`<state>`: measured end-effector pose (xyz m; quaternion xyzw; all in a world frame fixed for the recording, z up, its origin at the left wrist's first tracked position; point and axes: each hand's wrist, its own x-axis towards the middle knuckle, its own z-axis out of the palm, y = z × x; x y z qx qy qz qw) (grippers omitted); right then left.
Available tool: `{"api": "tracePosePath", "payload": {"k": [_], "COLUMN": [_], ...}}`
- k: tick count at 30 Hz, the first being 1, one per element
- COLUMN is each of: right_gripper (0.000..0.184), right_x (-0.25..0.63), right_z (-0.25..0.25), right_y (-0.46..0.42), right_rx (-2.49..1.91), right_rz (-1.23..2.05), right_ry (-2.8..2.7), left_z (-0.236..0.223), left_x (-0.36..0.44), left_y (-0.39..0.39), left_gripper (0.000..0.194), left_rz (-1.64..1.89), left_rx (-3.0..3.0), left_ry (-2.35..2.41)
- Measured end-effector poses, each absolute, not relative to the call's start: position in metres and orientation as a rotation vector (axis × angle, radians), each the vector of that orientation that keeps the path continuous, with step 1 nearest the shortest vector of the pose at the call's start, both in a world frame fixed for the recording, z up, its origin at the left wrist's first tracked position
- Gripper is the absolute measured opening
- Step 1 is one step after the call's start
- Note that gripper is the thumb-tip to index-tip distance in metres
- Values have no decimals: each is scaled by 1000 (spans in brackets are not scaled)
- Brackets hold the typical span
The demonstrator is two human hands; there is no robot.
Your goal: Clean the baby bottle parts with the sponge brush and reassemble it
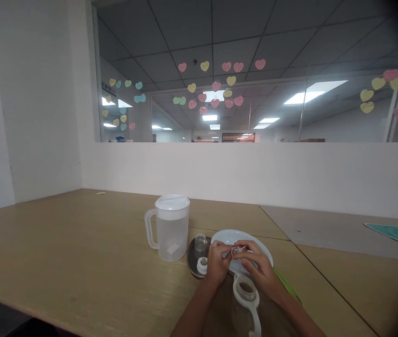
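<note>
Small pale ring, low and right of centre in the frame, is pinched by the left hand and right hand, probably light and flexible, best held by its rim, white plate beyond.

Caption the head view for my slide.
Left hand and right hand hold a small, pale, ring-shaped piece over a glossy, rounded white plate.

We record a translucent white plastic pitcher, smooth; a round grey metal dish, dully shiny; an oval white plate, glossy; a white plastic handled ring, smooth, matt; and a tan wood-look tabletop, faintly sheened.
</note>
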<state>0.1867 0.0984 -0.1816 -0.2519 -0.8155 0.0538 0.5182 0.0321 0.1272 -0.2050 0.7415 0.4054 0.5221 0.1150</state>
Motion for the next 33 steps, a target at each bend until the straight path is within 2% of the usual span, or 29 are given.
{"api": "tracePosePath", "payload": {"k": [15, 26, 33], "right_gripper": [17, 13, 18], "right_x": [185, 187, 183], "right_z": [-181, -187, -184], "right_y": [105, 115, 111], "right_rx": [-622, -598, -548], "right_rz": [200, -156, -325], "right_ry": [-1822, -1837, -1783], "left_z": [-209, -200, -201], "left_x": [32, 32, 30], "left_y": [131, 126, 130], "left_gripper": [22, 24, 26], "left_rz": [1593, 1508, 1537], "left_rx": [2100, 2207, 2245], "left_ry": [1200, 1144, 1164]}}
